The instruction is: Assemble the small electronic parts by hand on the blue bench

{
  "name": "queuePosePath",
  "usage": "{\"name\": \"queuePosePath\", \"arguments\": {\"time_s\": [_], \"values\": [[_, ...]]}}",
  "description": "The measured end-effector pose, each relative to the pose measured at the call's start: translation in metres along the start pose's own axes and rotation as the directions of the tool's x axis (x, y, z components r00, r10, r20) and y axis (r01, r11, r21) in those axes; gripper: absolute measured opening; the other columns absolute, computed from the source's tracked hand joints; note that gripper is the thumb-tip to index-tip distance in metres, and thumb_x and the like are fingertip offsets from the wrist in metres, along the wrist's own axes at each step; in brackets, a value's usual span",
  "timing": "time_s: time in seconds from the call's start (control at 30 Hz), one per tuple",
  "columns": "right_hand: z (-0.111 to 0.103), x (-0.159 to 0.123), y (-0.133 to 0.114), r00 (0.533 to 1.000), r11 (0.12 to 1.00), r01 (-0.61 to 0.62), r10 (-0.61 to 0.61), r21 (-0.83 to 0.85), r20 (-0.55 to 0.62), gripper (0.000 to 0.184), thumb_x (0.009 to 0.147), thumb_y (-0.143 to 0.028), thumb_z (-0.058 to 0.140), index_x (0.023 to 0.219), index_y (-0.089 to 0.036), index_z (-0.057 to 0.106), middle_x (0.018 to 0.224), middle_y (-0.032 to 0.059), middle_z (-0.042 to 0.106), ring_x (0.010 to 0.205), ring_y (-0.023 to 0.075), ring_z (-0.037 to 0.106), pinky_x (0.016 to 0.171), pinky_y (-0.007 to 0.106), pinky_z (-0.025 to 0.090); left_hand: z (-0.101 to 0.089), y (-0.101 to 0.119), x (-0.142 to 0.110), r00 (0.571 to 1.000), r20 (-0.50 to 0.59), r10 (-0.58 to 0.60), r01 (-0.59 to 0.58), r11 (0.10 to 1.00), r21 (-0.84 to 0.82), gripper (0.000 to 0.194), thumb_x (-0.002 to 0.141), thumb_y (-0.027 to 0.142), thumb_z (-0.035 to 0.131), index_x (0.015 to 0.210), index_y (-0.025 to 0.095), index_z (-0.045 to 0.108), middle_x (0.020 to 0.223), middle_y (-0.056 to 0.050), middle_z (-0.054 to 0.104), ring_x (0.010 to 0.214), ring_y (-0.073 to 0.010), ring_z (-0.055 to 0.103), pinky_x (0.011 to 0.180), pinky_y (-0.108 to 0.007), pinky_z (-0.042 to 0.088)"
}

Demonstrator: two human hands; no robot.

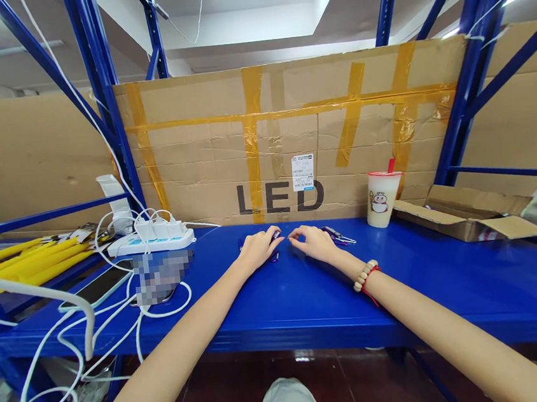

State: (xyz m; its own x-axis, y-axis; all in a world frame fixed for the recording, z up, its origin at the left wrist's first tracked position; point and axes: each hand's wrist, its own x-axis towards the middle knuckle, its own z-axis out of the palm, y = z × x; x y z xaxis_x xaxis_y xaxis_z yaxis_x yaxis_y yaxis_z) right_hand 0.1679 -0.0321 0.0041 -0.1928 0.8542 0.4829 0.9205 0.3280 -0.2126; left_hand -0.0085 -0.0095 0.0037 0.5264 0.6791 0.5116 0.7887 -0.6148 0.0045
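My left hand (258, 248) is closed around a small, dark, shiny object (276, 235) whose end pokes out by the thumb. Under that hand, another small purplish piece (274, 258) lies on the blue shelf top (279, 302). A short gap to the right, my right hand (315, 242) has its thumb and fingers curled together in a pinch. Whatever lies between those fingertips is too small to make out. Just beyond the right wrist are some slim dark and silvery items (339, 236), partly covered by the hand.
At left, a white power strip (152, 240), tangled white cables (68, 350), a phone (99, 284) and yellow sticks (44, 260). At right, a lidded drink cup (383, 198) with red straw and an open cardboard box (466, 212). A taped cardboard panel (197, 163) stands behind.
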Motion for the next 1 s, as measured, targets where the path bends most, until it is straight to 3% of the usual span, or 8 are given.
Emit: {"name": "queuePosePath", "arguments": {"time_s": [0.23, 0.37, 0.53, 0.63, 0.8, 1.0], "values": [[0.002, 0.000, 0.002, 1.000, 0.999, -0.017, 0.016, 0.049, 0.014, 0.024, 0.082, -0.040, 0.043, 0.084, -0.027, 0.064, 0.087, -0.0024, 0.068, 0.075, 0.0150, 0.061, 0.055, 0.022, 0.037, 0.002, -0.002, 0.000, 1.000, 0.003, 0.004, -0.004, 1.000, 0.009, 0.034, 0.088, 0.045, 0.031, 0.106, 0.023, 0.049, 0.092, -0.004, 0.065, 0.087, -0.0183, 0.061, 0.066, -0.022, 0.040], [0.008, 0.003, 0.007, 0.999, 0.984, 0.005, 0.004, 0.178, -0.049, 0.023, 0.081, -0.040, 0.046, 0.084, -0.025, 0.064, 0.086, -0.0008, 0.068, 0.063, 0.0125, 0.060, 0.054, 0.022, 0.040, 0.003, -0.003, -0.001, 1.000, -0.019, 0.008, -0.008, 0.999, 0.033, 0.035, 0.088, 0.045, 0.029, 0.104, 0.022, 0.051, 0.089, -0.004, 0.064, 0.085, -0.0181, 0.060, 0.064, -0.022, 0.040], [0.015, 0.009, 0.011, 0.986, 0.874, 0.034, 0.050, 0.484, -0.160, 0.027, 0.077, -0.041, 0.051, 0.084, -0.020, 0.065, 0.082, 0.0023, 0.067, 0.050, 0.0101, 0.057, 0.052, 0.023, 0.043, 0.003, -0.003, -0.001, 0.999, -0.032, 0.034, -0.032, 0.998, 0.055, 0.036, 0.089, 0.044, 0.027, 0.102, 0.022, 0.052, 0.086, -0.004, 0.062, 0.083, -0.0170, 0.058, 0.064, -0.022, 0.039], [0.014, 0.010, 0.008, 0.987, 0.783, 0.045, 0.063, 0.620, -0.150, 0.032, 0.073, -0.044, 0.055, 0.082, -0.016, 0.066, 0.075, 0.0047, 0.067, 0.048, 0.0108, 0.055, 0.046, 0.023, 0.042, 0.003, -0.004, -0.001, 0.998, -0.004, 0.067, -0.067, 0.996, 0.051, 0.035, 0.088, 0.044, 0.029, 0.101, 0.023, 0.053, 0.085, -0.004, 0.060, 0.081, -0.0160, 0.057, 0.064, -0.022, 0.040], [0.009, 0.008, 0.002, 0.996, 0.700, 0.037, 0.033, 0.713, -0.085, 0.034, 0.066, -0.043, 0.060, 0.078, -0.012, 0.066, 0.069, 0.0064, 0.067, 0.051, 0.0114, 0.055, 0.044, 0.021, 0.041, 0.003, -0.006, 0.000, 0.997, -0.007, 0.080, -0.080, 0.996, 0.036, 0.036, 0.087, 0.047, 0.031, 0.099, 0.023, 0.055, 0.082, -0.003, 0.056, 0.078, -0.0155, 0.055, 0.062, -0.021, 0.040], [0.005, 0.008, 0.002, 0.998, 0.672, 0.020, 0.026, 0.740, -0.051, 0.035, 0.062, -0.042, 0.064, 0.076, -0.011, 0.067, 0.068, 0.0065, 0.066, 0.050, 0.0101, 0.052, 0.046, 0.022, 0.041, 0.004, -0.006, 0.000, 0.992, -0.031, 0.126, -0.125, 0.992, 0.028, 0.034, 0.087, 0.044, 0.033, 0.096, 0.022, 0.058, 0.082, -0.003, 0.056, 0.079, -0.0149, 0.053, 0.066, -0.022, 0.040]]}}
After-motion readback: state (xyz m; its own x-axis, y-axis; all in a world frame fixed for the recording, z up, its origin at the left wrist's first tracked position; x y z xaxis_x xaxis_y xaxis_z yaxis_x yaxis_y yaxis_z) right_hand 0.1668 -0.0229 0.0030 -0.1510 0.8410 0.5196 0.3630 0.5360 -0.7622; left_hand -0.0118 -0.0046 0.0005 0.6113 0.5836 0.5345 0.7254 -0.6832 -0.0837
